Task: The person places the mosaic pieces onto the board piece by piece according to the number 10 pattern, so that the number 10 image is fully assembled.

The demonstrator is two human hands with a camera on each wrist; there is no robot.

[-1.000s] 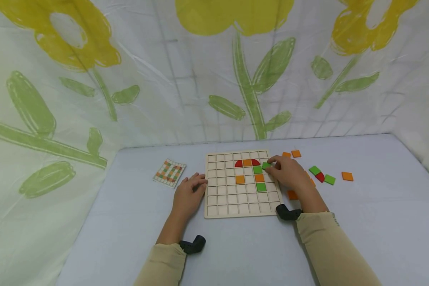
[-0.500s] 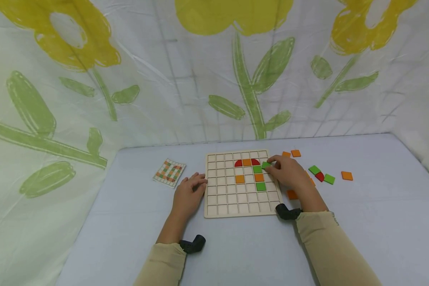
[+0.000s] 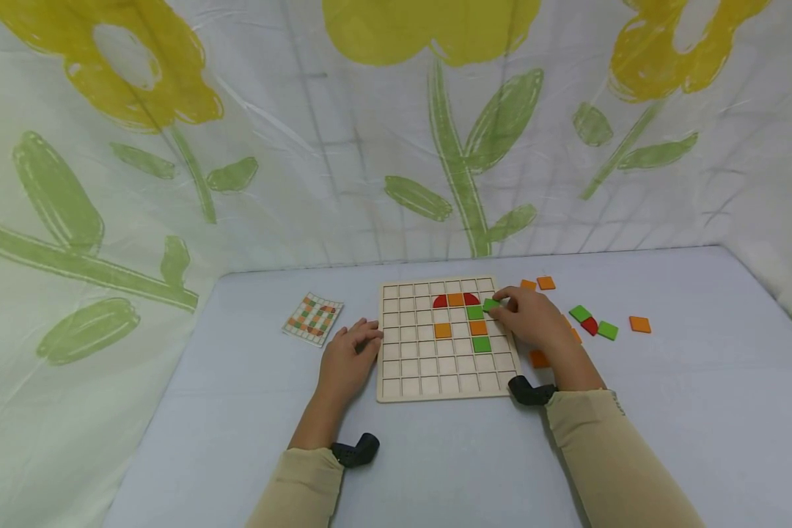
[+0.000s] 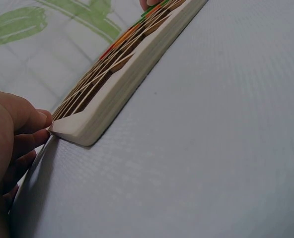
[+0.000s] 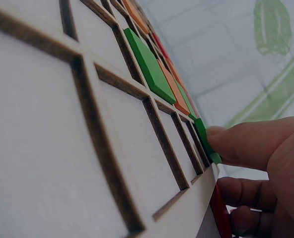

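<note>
Your head camera looks forward and down from above the wooden grid board (image 3: pixel 447 339), taking in the whole table (image 3: pixel 666 411). Your left wrist camera sits low on the cloth, sighting close along the board's edge (image 4: pixel 132 84). Your right wrist camera skims its surface (image 5: pixel 62 148), very near. All three share the board.

Two bare hands, long beige sleeves (image 3: pixel 607 447), small black wrist-worn camera mounts (image 3: pixel 356 451)
</note>
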